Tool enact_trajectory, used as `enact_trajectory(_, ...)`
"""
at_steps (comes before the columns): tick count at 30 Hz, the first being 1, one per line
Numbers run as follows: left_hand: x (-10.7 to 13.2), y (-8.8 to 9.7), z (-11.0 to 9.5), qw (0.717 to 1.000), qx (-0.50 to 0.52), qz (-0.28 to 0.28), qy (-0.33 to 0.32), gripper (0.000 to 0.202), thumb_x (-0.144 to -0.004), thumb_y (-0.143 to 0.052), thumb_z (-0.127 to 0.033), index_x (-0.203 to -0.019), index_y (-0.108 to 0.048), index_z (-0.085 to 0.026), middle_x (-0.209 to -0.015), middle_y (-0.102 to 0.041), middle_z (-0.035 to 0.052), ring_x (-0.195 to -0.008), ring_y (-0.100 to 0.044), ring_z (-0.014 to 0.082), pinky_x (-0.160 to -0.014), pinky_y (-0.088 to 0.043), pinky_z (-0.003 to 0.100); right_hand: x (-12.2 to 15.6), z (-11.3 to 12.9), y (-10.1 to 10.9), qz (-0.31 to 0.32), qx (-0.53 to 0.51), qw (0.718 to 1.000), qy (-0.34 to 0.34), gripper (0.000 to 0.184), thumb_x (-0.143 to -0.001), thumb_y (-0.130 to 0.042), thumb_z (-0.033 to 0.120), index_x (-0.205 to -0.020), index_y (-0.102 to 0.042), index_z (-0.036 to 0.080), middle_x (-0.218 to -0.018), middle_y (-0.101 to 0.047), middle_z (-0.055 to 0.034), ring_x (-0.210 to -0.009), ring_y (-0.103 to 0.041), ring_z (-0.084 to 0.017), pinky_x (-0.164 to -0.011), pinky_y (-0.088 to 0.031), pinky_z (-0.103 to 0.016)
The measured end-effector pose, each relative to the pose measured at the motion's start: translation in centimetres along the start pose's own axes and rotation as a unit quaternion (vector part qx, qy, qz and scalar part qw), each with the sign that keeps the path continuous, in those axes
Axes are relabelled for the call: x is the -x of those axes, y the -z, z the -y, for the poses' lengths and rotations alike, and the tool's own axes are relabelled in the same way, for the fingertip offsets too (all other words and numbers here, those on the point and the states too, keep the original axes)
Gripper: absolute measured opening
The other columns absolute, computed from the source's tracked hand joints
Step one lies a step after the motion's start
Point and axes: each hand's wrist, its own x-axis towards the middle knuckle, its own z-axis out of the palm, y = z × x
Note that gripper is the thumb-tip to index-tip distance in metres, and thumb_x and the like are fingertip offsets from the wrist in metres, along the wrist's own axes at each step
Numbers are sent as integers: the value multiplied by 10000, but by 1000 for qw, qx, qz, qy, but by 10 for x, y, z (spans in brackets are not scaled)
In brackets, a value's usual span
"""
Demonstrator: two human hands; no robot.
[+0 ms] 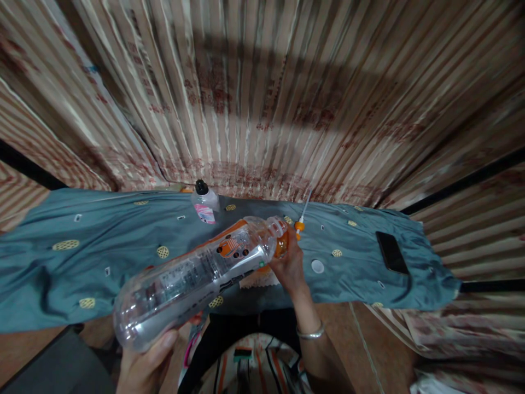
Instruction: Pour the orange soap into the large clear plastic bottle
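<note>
A large clear plastic bottle (192, 279) with an orange-printed label lies tilted across the middle of the view, its open neck up and to the right. My left hand (150, 358) grips it near its base from below. My right hand (291, 265) is closed round an orange, see-through bottle (281, 245), partly hidden behind the large bottle's neck and my fingers. The two necks are close together; whether they touch I cannot tell. Just beyond my right hand lies an orange and white pump top (299, 225) with a thin tube. A white round disc (317, 266) lies to the right.
A small clear bottle with a black cap (202, 189) and pink label stands at the table's back. A black phone (392, 253) lies on the right. The blue-green cloth (135, 230) covers the table, and a striped curtain (262, 109) hangs behind it.
</note>
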Motion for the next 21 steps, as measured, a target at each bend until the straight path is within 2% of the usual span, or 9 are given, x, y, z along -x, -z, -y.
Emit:
enact_trajectory(2,0,1,0,1000,6,1,12,395,-646,-986,-577,-800,-851,-240,-850,-848,82,-997,-838,360,-1044,-654,432,0,0,0,-1,-1,1000,-3,773,-830,-891,387,-1523,-603,202,-1322,-835,-155,-1150,-848,-326,-993,-716,-453)
enact_trajectory(5,0,1,1,1000,16,-7,17,374,-624,-1001,-561,-760,-833,-256,-771,-818,50,-1009,-836,343,-1088,-625,400,-1,2,0,-2,-7,1000,-1,748,-827,-895,378,-1499,-619,201,-1320,-834,-160,-1152,-849,-333,-977,-721,-453)
enact_trajectory(7,0,0,1,1000,16,-14,15,371,-611,-1007,-552,-764,-834,-262,-745,-804,41,-1044,-835,360,-1137,-604,433,-1,3,0,-4,-11,1000,-2,747,-818,-900,372,-1491,-623,205,-1321,-836,-158,-1153,-850,-335,-981,-720,-458)
enact_trajectory(11,1,-5,-1,1000,23,-7,2,390,-612,-1007,-571,-789,-846,-263,-814,-829,56,-1166,-816,390,-1196,-566,461,-1,4,1,-6,-9,1000,-13,758,-804,-900,405,-1481,-620,214,-1274,-857,-134,-1094,-862,-320,-959,-725,-447)
enact_trajectory(14,1,-6,-1,1000,22,-14,2,340,-613,-1029,-518,-730,-822,-276,-728,-791,43,-1212,-804,394,-1229,-540,477,0,4,0,-8,-15,1000,-11,761,-802,-899,425,-1474,-615,207,-1279,-855,-144,-1098,-862,-323,-956,-724,-445)
enact_trajectory(17,0,-1,5,1000,15,-14,13,340,-638,-1014,-533,-744,-837,-262,-727,-794,51,-1110,-829,380,-1173,-586,474,0,4,-1,-11,-12,1000,-8,755,-812,-905,427,-1471,-619,197,-1299,-843,-161,-1122,-857,-334,-957,-721,-447)
enact_trajectory(21,-4,7,14,1000,1,-16,-1,392,-657,-978,-611,-809,-873,-265,-859,-855,61,-985,-834,314,-1098,-619,389,0,4,-2,-10,-9,1000,0,749,-827,-895,434,-1488,-618,213,-1284,-845,-143,-1137,-849,-326,-932,-722,-426)
